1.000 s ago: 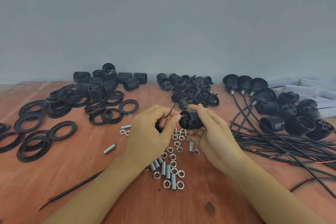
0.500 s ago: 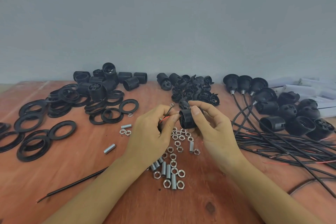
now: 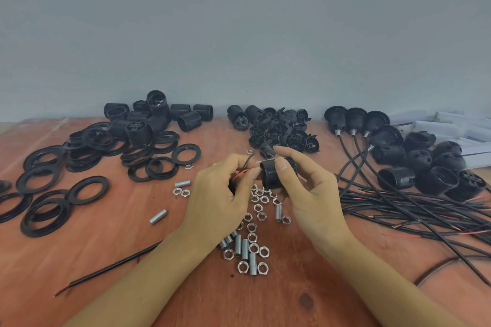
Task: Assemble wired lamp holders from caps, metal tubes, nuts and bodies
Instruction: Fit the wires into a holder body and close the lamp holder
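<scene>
Both hands are raised just above the table [image 3: 106, 233], mid-scene, over the scatter of nuts [image 3: 252, 227] and metal tubes [image 3: 245, 248].

Right hand [image 3: 313, 194] grips a black threaded body [image 3: 272, 176]: thumb across the top, fingers curled round the far side.

Left hand [image 3: 220, 194] pinches the wire ends [image 3: 243, 170], one red and one black, between thumb and forefinger. The tips are just beside the body's left face. Something dark sits under the left palm; cannot tell what.

Judgement: the step in hand is feeding the wires into the body. To do it well:
- Keep the body fixed, its left face turned toward the left hand.
- Pinch close to the tips so the thin strands do not buckle.
- Bring both strands in together, parallel, not crossed.
- The slack wire behind the pinch looks springy, so expect it to pull sideways.

Elsewhere: caps [image 3: 279, 133] are heaped far centre and flat rings [image 3: 87, 190] lie to the left. Finished holders [image 3: 393, 151] sit to the right with cables trailing. One loose cable [image 3: 114, 268] lies near left.
</scene>
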